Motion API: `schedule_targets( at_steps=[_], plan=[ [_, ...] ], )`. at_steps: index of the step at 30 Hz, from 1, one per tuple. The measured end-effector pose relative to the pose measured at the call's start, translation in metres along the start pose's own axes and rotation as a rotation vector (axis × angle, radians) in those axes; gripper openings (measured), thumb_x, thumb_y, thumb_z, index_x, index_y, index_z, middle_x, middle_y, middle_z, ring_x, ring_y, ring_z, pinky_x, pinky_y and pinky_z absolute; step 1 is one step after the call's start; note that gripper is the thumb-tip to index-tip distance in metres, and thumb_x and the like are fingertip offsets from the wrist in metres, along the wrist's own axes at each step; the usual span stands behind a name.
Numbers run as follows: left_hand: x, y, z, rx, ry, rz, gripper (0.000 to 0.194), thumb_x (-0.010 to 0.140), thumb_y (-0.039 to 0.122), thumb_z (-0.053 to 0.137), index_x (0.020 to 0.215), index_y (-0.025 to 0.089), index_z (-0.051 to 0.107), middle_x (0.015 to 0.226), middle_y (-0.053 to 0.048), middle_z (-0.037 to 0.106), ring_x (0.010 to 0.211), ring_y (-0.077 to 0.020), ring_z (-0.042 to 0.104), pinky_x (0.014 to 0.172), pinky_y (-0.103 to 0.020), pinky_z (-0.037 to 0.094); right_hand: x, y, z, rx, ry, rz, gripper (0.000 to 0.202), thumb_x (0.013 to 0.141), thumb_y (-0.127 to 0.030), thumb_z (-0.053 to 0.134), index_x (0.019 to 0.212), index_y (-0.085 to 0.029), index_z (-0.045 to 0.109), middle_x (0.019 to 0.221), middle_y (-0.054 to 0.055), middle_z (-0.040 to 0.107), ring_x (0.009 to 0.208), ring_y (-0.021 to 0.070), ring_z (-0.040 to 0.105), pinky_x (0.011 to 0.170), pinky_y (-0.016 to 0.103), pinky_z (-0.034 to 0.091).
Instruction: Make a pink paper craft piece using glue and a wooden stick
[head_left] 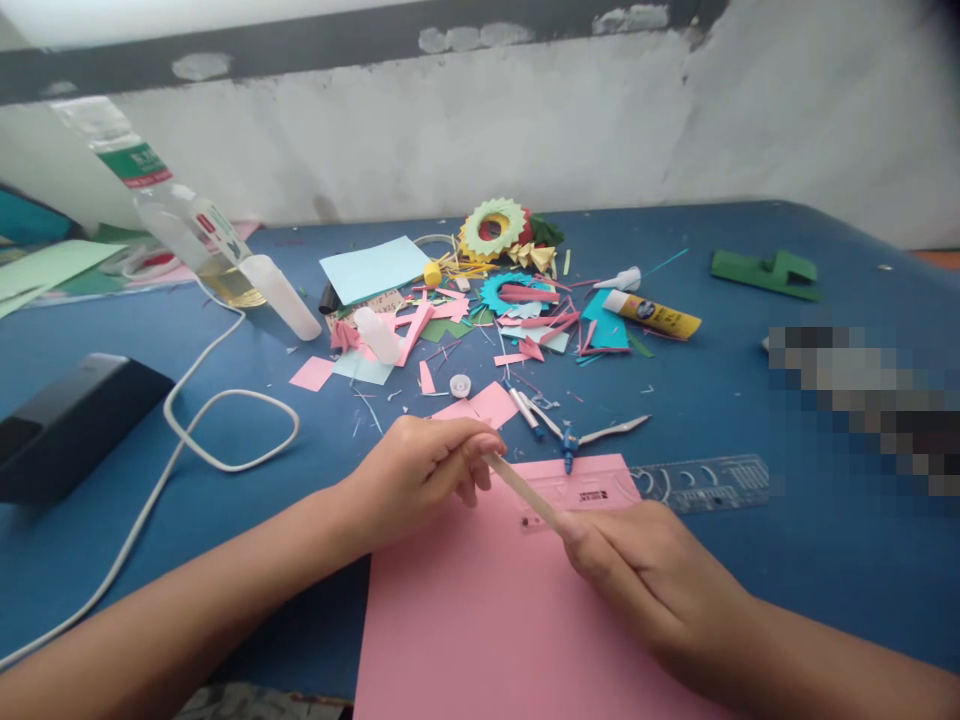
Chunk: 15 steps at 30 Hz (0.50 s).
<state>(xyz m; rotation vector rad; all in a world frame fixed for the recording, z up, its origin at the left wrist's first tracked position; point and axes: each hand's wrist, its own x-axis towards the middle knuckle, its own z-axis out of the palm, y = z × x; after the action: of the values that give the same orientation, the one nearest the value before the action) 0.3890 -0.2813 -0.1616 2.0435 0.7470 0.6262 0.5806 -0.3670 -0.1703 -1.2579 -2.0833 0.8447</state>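
Observation:
A thin pale strip [523, 490] stretches between my two hands, above a large pink sheet [480, 620]. Its upper left end is pinched by my left hand [427, 475], thumb and fingers together. My right hand [652, 575] grips the lower right end between thumb and fingers. Under the strip and beyond it, a clear plastic ruler [697, 484] lies partly on the sheet's far edge. A blue and white compass [569, 440] rests open just behind the ruler.
Paper scraps and folded pieces crowd the table's middle, with a yellow glue tube [652, 314] and a light blue sheet [384, 268]. At left are a clear bottle [172, 220], a white cable [169, 400] and a black box [79, 420]. A green object [765, 272] sits at right.

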Motion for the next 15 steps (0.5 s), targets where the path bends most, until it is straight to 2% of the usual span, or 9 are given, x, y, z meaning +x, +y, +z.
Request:
schedule_targets(
  at_steps=[4,5,9,12,15],
  plan=[
    [-0.001,0.002,-0.001,-0.256,-0.01,-0.172,0.045,0.092,0.04,0.031,0.082,0.008,0.061,0.054,-0.002,0.058,0.042,-0.0085,0.057,0.043,-0.017,0.048,0.0,-0.001,0.001,0.026,-0.012,0.006,0.036,0.092,-0.024,0.027,0.056,-0.02,0.028,0.047,-0.006,0.026,0.04,0.0071,0.027,0.042,0.023,0.019],
    [-0.001,0.003,-0.001,-0.314,-0.021,-0.2,0.044,0.09,0.043,0.034,0.083,0.008,0.062,0.054,-0.002,0.058,0.042,-0.0083,0.056,0.043,-0.017,0.047,-0.001,-0.001,0.0,0.028,-0.016,0.004,0.036,0.092,-0.023,0.027,0.057,-0.02,0.028,0.047,-0.006,0.026,0.04,0.0071,0.027,0.042,0.024,0.019],
    [0.0,0.008,-0.001,-0.369,-0.057,-0.275,0.02,0.08,0.031,0.059,0.082,0.011,0.064,0.06,0.0,0.06,0.043,-0.0053,0.055,0.043,-0.013,0.047,-0.001,0.0,0.0,0.012,-0.032,-0.004,0.035,0.092,-0.022,0.026,0.057,-0.02,0.03,0.048,-0.006,0.028,0.04,0.0072,0.028,0.041,0.024,0.019],
    [0.001,0.011,0.0,-0.458,-0.074,-0.312,0.02,0.084,0.029,0.053,0.08,0.012,0.063,0.063,0.0,0.062,0.045,-0.0053,0.058,0.045,-0.012,0.048,0.0,0.001,-0.001,0.008,-0.029,-0.015,0.034,0.092,-0.022,0.026,0.058,-0.02,0.03,0.048,-0.006,0.027,0.04,0.0071,0.028,0.041,0.023,0.02],
    [0.0,0.013,0.001,-0.583,-0.071,-0.36,0.024,0.086,0.033,0.05,0.089,0.013,0.062,0.063,0.0,0.062,0.043,-0.0056,0.059,0.045,-0.012,0.048,0.001,0.0,-0.001,0.023,-0.03,-0.014,0.034,0.092,-0.021,0.026,0.059,-0.02,0.03,0.048,-0.006,0.028,0.04,0.0072,0.028,0.041,0.023,0.02]
  ],
)
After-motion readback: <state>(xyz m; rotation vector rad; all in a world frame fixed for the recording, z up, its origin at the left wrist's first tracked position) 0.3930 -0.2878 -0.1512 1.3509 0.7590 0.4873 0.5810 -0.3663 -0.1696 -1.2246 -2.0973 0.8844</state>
